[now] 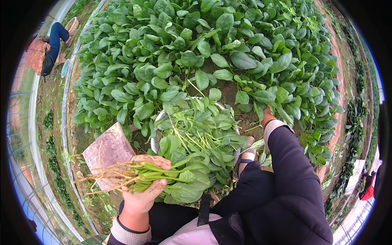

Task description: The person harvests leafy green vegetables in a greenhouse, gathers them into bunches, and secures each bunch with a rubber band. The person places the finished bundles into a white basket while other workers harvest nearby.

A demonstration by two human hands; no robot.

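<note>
My left hand [139, 199] is closed around a bunch of spinach [183, 180], its tan roots [107, 173] pointing left and its leaves right. This bunch lies across the near side of a round container [155, 141], which is heaped with loose spinach leaves and stems [199, 128]. To the right, my right hand [268, 115] reaches in among the growing spinach plants [281, 95]. Leaves cover its fingers, so its grip is hidden. Beneath the roots, a worn pinkish board [108, 145] sits tilted on the left.
Dense spinach [147, 52] fills the bed ahead. A pale pipe [65, 104] runs along its left edge. Beyond it are a bending person [55, 43] and a light blue basin [65, 68]. My sandalled foot [248, 150] is right of the container. Something red [367, 191] shows far right.
</note>
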